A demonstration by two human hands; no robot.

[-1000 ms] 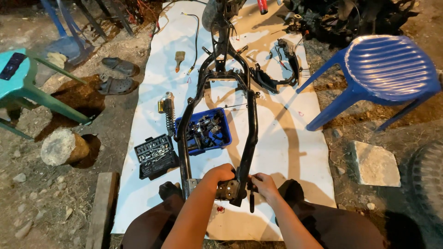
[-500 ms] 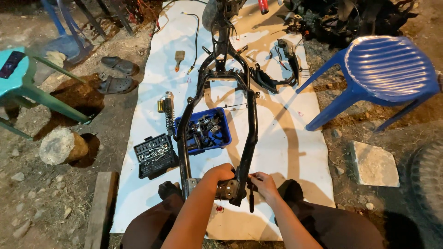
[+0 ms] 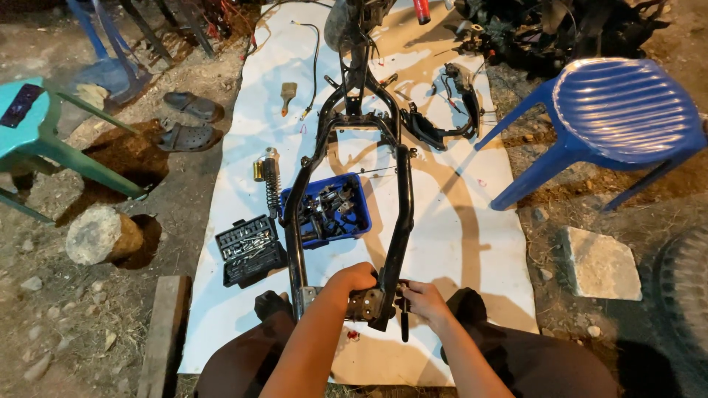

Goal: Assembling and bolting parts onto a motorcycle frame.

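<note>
Head view: no change was noted from earlier frames. Left hand [image 3: 354,280] fingers were closed on black frame [image 3: 402,214]; right hand [image 3: 422,301] fingers gripped a dark tool [image 3: 404,320]. Blue parts tray [image 3: 359,222] lay between the frame rails.

Your frame [image 3: 402,199] is black painted metal with a dull gloss, and it lies on a smooth, matt white sheet [image 3: 472,243] over rough bare dirt. The tray [image 3: 359,225] is glossy blue plastic, as is the ribbed chair [image 3: 627,110]. The stone [image 3: 599,264] at the sheet's right edge looks rough and chalky.
</note>
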